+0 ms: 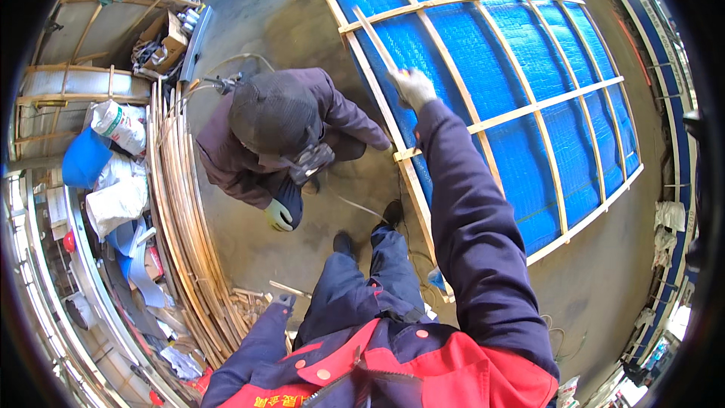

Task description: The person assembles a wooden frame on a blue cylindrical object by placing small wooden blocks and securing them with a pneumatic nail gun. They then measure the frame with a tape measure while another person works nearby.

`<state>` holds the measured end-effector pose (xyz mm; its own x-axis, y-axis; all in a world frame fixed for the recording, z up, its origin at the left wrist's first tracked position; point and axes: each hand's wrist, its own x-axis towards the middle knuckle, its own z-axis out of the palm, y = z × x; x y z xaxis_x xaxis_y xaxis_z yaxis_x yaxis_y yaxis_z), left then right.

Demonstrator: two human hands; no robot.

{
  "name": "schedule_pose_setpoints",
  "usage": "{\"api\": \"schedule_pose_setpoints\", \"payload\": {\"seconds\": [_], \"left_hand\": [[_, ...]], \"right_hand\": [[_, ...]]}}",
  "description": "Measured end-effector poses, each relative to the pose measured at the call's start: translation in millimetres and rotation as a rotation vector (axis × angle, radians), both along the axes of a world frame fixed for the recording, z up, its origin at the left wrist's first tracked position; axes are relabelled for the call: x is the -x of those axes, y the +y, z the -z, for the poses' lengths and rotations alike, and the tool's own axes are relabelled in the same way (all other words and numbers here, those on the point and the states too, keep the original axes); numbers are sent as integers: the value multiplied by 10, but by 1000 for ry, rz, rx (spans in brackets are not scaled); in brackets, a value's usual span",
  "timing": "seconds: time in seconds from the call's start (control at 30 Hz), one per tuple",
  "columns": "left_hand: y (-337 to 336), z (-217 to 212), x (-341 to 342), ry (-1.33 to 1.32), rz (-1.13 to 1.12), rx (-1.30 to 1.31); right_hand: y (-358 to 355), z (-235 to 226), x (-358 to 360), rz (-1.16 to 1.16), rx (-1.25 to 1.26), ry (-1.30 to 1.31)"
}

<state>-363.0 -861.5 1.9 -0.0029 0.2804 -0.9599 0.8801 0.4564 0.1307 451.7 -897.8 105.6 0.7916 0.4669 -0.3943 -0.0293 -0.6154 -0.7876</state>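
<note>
My right hand point(414, 88), in a pale glove, is closed around the lower end of a narrow wooden strip point(374, 36). The strip slants up and to the left over the edge of a large crate point(483, 68), which is wrapped in blue sheeting and framed with wooden slats. My right arm stretches out over the crate's near left corner. Low beside my left leg is my left hand point(284, 301), small and indistinct; its fingers do not show clearly. A co-worker point(276, 117) in a dark cap crouches left of the crate, one arm reaching to its slatted edge.
Long wooden battens point(181, 219) lie stacked on the left, with wood offcuts point(249, 304) at their near end. Beyond them are white sacks point(119, 189), a cardboard box point(165, 39) and wrapped crates. A thin hose point(355, 205) crosses the floor near my feet.
</note>
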Motion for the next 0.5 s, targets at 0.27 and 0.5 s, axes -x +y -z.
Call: {"api": "schedule_pose_setpoints", "payload": {"seconds": [0.27, 0.5], "left_hand": [[-306, 714, -1702, -289, 400, -268], [-481, 841, -3486, -465, 784, -301]], "right_hand": [[-2703, 2622, 2142, 467, 100, 788], [-4064, 2704, 3554, 1070, 85, 638]]}}
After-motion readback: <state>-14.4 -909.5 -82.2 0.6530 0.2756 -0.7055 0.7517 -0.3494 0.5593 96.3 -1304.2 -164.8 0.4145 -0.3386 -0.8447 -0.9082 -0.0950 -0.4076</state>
